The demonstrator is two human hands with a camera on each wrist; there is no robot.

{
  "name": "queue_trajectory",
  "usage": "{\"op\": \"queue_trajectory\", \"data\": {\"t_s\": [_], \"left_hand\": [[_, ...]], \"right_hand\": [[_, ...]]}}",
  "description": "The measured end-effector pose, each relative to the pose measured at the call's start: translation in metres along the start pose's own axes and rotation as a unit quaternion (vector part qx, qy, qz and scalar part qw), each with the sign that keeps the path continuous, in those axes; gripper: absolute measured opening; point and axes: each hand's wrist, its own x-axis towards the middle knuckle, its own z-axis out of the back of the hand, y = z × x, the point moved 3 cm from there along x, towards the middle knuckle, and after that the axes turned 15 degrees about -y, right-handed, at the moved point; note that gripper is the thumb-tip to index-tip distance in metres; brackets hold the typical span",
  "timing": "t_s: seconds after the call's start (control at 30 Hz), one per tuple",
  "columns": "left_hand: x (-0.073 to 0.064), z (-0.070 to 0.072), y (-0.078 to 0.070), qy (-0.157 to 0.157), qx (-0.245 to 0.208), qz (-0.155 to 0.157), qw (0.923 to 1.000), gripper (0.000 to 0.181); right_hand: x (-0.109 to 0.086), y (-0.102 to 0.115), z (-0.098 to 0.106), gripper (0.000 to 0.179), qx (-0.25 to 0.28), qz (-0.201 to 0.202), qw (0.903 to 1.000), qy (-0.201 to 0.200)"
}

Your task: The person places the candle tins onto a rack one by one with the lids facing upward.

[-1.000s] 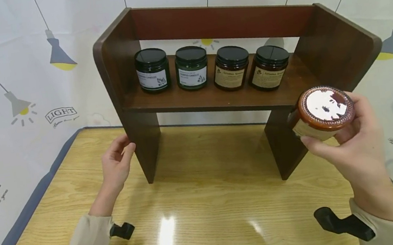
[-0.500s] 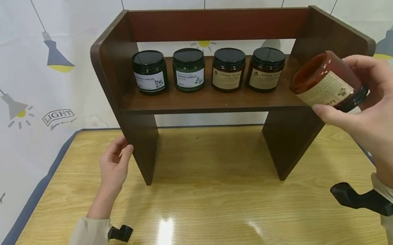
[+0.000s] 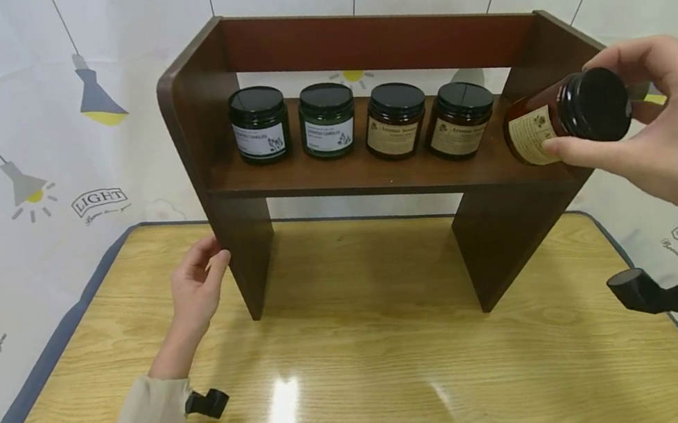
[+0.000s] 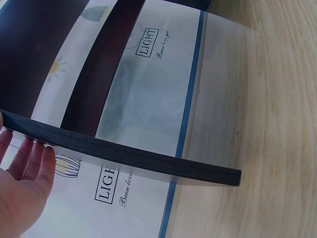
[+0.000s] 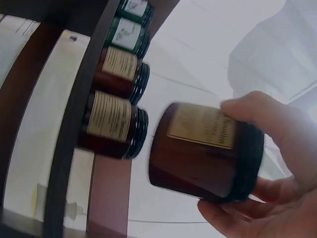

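My right hand holds an amber candle jar with a black lid and cream label. Its thumb lies near the label, and the fingers are around the lid side. The jar is tilted, lid toward me, at the right end of the brown wooden shelf. In the right wrist view the jar is apart from the standing jars. My left hand touches the shelf's left side panel; in the left wrist view its straight fingers rest against the panel's outer face.
A row stands on the shelf: two green jars with white labels at left, then two amber jars with cream labels. The shelf unit stands on a wood-grain table. A printed white backdrop surrounds it.
My right hand has moved up and right, turning the jar from base toward me to lid toward me. My left hand stays at the side panel.
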Motion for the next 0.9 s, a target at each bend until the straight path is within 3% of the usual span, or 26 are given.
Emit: {"op": "queue_trajectory", "data": {"t_s": [0.17,0.23,0.4,0.5,0.73,0.9], "left_hand": [[0.001,0.0,0.0,0.0,0.006,0.001,1.0,0.037],[0.001,-0.001,0.0,-0.001,0.005,0.001,1.0,0.04],[0.001,0.0,0.0,-0.004,0.011,0.007,0.9999,0.04],[0.001,0.0,0.001,-0.004,0.012,0.011,0.9999,0.037],[0.001,0.0,0.0,-0.002,0.016,0.008,0.9998,0.036],[0.001,0.0,-0.001,-0.003,0.019,0.008,0.9998,0.037]], "right_hand": [[0.014,-0.005,-0.004,0.065,-0.03,0.002,0.9969,0.072],[0.018,-0.004,-0.006,0.066,-0.068,0.007,0.9924,0.103],[0.026,0.006,-0.012,0.069,-0.175,0.067,0.9694,0.158],[0.028,0.01,-0.018,0.068,-0.2,0.095,0.9573,0.186],[0.035,0.004,-0.034,0.072,-0.232,0.067,0.9343,0.262],[0.039,0.002,-0.041,0.07,-0.221,0.046,0.93,0.29]]}}
